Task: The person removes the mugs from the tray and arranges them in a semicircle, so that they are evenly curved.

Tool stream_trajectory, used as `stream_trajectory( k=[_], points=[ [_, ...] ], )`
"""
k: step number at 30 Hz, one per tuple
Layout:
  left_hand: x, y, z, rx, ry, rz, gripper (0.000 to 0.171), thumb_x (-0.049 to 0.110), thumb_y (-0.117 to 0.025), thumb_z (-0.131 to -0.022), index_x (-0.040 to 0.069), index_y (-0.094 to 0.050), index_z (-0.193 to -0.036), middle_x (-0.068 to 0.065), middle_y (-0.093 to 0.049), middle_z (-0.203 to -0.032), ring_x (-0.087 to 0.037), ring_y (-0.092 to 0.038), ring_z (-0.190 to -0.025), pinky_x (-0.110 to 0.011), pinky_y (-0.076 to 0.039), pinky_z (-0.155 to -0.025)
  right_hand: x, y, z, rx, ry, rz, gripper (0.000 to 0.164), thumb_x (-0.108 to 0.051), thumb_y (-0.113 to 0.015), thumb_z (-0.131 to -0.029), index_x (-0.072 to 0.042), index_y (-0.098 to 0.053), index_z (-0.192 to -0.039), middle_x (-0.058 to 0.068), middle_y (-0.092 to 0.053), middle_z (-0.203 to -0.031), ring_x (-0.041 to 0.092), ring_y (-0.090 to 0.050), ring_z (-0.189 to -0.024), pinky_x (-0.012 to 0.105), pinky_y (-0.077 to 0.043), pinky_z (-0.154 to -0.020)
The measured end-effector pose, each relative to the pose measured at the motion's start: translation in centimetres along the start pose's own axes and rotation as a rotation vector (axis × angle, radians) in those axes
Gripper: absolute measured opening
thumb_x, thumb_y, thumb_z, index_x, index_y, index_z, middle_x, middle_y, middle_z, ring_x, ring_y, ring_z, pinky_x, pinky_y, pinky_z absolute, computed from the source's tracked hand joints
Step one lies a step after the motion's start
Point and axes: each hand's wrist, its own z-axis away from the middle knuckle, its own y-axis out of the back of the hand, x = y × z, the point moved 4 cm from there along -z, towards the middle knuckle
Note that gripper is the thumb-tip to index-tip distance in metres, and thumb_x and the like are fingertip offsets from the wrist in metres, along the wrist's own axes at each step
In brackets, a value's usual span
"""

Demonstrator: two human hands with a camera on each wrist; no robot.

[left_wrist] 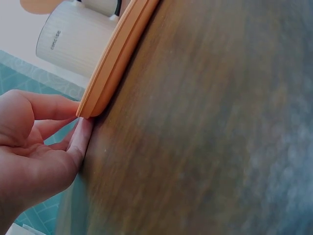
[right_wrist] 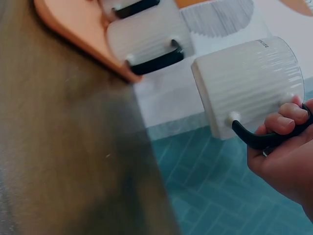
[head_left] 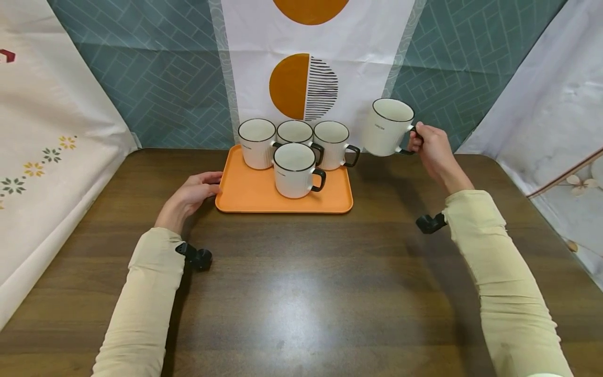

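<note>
My right hand grips the black handle of a white ribbed mug, lifted above the table to the right of the tray. In the right wrist view the fingers curl round that handle, and the mug hangs apart from the others. An orange tray lies on the table with several matching white, black-rimmed mugs on it. One mug stands in front of the row at the back. At the tray's left edge, my left hand pinches the rim between thumb and fingers, its fingertips partly hidden behind the tray.
The brown wooden table extends in front of the tray and to both sides. A patterned cloth hangs behind the table's back edge, close to the mugs. Pale cloths hang at the left and right sides.
</note>
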Motion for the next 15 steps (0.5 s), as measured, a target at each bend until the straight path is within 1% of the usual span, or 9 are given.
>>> stream_trajectory(
  k=[2,7,9,15],
  points=[
    [0.0,0.0,0.0,0.001,0.003,0.004,0.061,-0.005,-0.043,-0.095,-0.004,-0.019,-0.151,-0.025,-0.026,-0.150,-0.034,-0.034,-0.130,-0.041,-0.027,-0.111,0.7,0.4,-0.2,0.026,-0.005,0.006,0.035,-0.006,-0.036,-0.103,-0.002,-0.052,-0.073,0.001,-0.045,-0.068,0.009,-0.035,-0.059,0.020,-0.034,-0.058],
    [0.1,0.1,-0.1,0.008,-0.003,0.007,0.061,-0.006,-0.043,-0.095,-0.004,-0.020,-0.151,-0.025,-0.026,-0.149,-0.033,-0.034,-0.129,-0.041,-0.027,-0.111,2.7,1.0,-0.6,0.088,-0.019,0.070,0.035,-0.007,-0.035,-0.104,-0.003,-0.051,-0.073,-0.001,-0.045,-0.068,0.008,-0.035,-0.058,0.019,-0.034,-0.058],
    [0.1,0.1,-0.1,0.011,-0.001,0.006,0.061,-0.006,-0.043,-0.095,-0.004,-0.020,-0.151,-0.025,-0.026,-0.149,-0.033,-0.034,-0.128,-0.041,-0.028,-0.111,3.5,1.2,-0.8,0.105,-0.028,0.106,0.035,-0.008,-0.035,-0.104,-0.004,-0.051,-0.072,-0.001,-0.044,-0.067,0.008,-0.035,-0.057,0.019,-0.034,-0.059],
    [0.0,-0.1,0.1,0.012,0.007,0.009,0.060,-0.006,-0.043,-0.095,-0.004,-0.021,-0.151,-0.025,-0.028,-0.149,-0.034,-0.035,-0.128,-0.041,-0.028,-0.111,5.7,2.2,-1.1,0.130,-0.073,0.164,0.034,-0.011,-0.034,-0.104,-0.002,-0.049,-0.075,-0.002,-0.043,-0.068,0.008,-0.036,-0.057,0.019,-0.034,-0.059]
  ],
)
